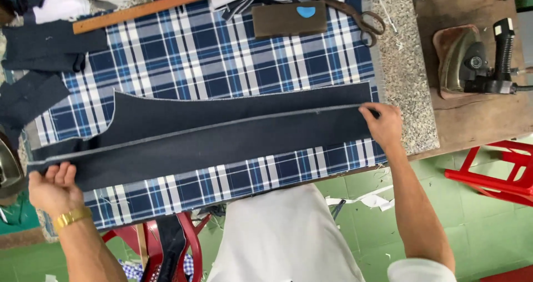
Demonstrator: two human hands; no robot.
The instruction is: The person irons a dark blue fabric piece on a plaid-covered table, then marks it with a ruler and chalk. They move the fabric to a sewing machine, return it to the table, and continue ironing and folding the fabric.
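A long dark navy fabric panel (222, 132) lies stretched across a blue and white plaid cloth (211, 60) on the table. A pale seam line runs along its length. My left hand (53, 187) grips the panel's left end at the near edge; a gold bracelet is on that wrist. My right hand (380, 123) pinches the panel's right end, close to the table's right edge.
A wooden ruler (155, 5), large scissors (350, 10) and a brown block with blue chalk (288, 18) lie at the far side. Dark fabric pieces (44, 48) are piled at left. An iron (472, 62) rests on a wooden side table. Red plastic stools (499, 171) stand on the green floor.
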